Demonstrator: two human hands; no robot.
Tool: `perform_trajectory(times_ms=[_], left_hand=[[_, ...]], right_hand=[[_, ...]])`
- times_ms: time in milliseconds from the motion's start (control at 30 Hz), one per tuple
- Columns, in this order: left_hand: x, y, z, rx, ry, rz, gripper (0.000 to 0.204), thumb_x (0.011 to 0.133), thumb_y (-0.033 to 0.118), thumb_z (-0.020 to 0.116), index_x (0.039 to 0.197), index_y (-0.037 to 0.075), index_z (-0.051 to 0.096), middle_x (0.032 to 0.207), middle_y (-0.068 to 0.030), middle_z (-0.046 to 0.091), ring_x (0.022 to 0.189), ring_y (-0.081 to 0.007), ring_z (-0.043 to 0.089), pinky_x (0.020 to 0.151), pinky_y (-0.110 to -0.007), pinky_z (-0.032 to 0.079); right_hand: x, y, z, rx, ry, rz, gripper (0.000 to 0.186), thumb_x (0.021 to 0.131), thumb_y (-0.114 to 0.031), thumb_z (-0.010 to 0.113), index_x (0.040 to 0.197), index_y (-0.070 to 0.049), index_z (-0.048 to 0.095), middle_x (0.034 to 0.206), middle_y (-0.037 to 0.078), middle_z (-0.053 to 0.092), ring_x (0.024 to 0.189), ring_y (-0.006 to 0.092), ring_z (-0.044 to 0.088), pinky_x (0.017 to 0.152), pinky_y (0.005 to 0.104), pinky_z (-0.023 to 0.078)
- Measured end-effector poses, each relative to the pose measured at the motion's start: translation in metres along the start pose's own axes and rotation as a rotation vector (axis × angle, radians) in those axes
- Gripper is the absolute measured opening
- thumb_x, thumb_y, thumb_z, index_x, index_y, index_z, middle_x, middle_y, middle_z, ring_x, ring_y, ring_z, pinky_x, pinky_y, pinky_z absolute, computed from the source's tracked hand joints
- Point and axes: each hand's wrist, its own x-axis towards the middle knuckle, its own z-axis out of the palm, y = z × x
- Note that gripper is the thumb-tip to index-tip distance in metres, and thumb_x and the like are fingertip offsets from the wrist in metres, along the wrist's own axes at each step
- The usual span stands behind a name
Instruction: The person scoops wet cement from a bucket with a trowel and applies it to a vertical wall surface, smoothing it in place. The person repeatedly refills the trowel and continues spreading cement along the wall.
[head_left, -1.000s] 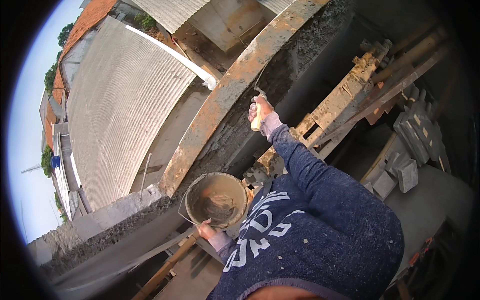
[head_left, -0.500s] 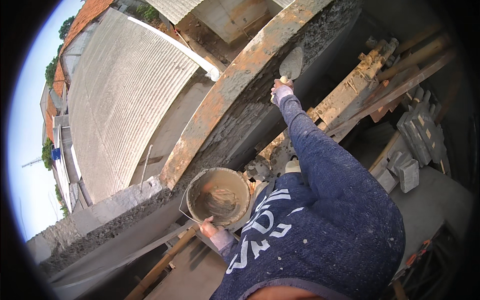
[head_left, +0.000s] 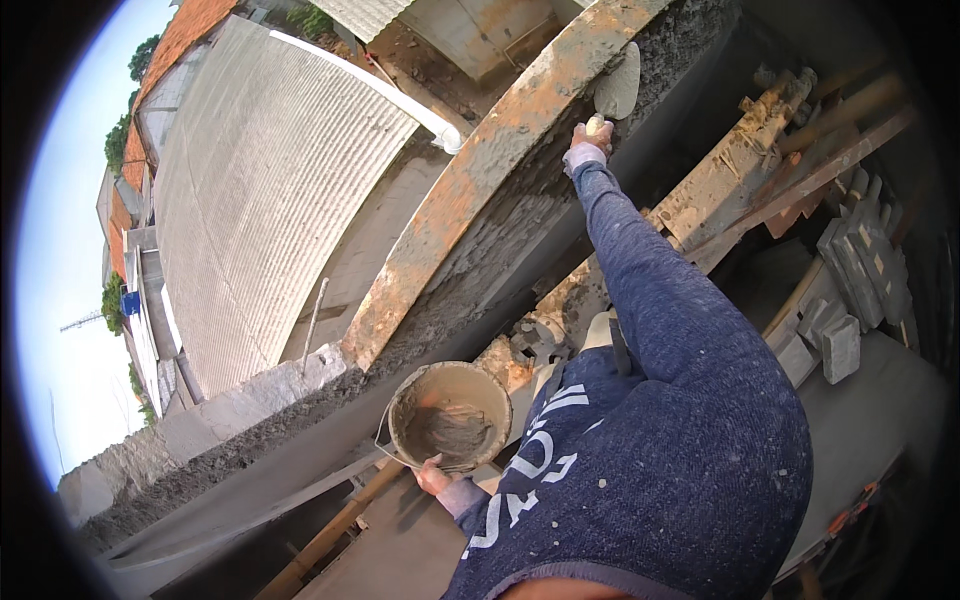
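My right hand (head_left: 588, 145), at the end of an outstretched arm, is closed round the handle of a trowel. The trowel's grey blade (head_left: 618, 82) lies against the rough mortar on the near side of the wall (head_left: 480, 200). Lower down, my left hand (head_left: 434, 476) grips the rim of a mortar-smeared bucket (head_left: 450, 415), with its fingers partly hidden. Some wet grey mortar (head_left: 455, 432) sits in the bottom of the bucket, and a thin wire handle hangs at its left side.
Mortar-caked boards (head_left: 730, 170) run along the right, below the wall. Several grey blocks (head_left: 840, 345) are stacked beyond them. A bamboo pole (head_left: 320, 545) lies under the bucket's side. Past the wall is a corrugated roof (head_left: 270, 190), and a thin rod (head_left: 315, 318) sticks up from the wall's corner.
My right hand and the trowel have moved up along the wall, a little to the right. In the picture, the bucket and my left hand sit slightly lower and further right; the whole view has shifted too.
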Motion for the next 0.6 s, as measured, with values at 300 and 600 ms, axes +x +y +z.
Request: perform_trajectory(times_ms=[300,600], left_hand=[[0.007,0.029,0.009,-0.086,-0.075,0.024,0.055,0.059,-0.004,0.052,0.114,-0.005,0.054,0.107,-0.0148,0.06,0.096,-0.0318,0.06,0.084,-0.044,0.051],[0.054,0.044,0.003,0.016,-0.092,0.099,0.042,0.058,-0.001,0.056,0.1,-0.006,0.055,0.098,-0.0148,0.06,0.089,-0.0312,0.06,0.082,-0.043,0.051]], right_hand=[[-0.068,0.049,0.036,0.175,-0.019,-0.038,0.05,0.082,-0.018,0.068,0.123,-0.004,0.042,0.108,0.024,0.061,0.099,0.0397,0.062,0.082,0.0457,0.051],[-0.157,0.081,0.061,0.241,-0.09,-0.014,0.046,0.081,-0.021,0.068,0.117,-0.005,0.044,0.106,0.02,0.06,0.093,0.0363,0.062,0.078,0.0449,0.051]])
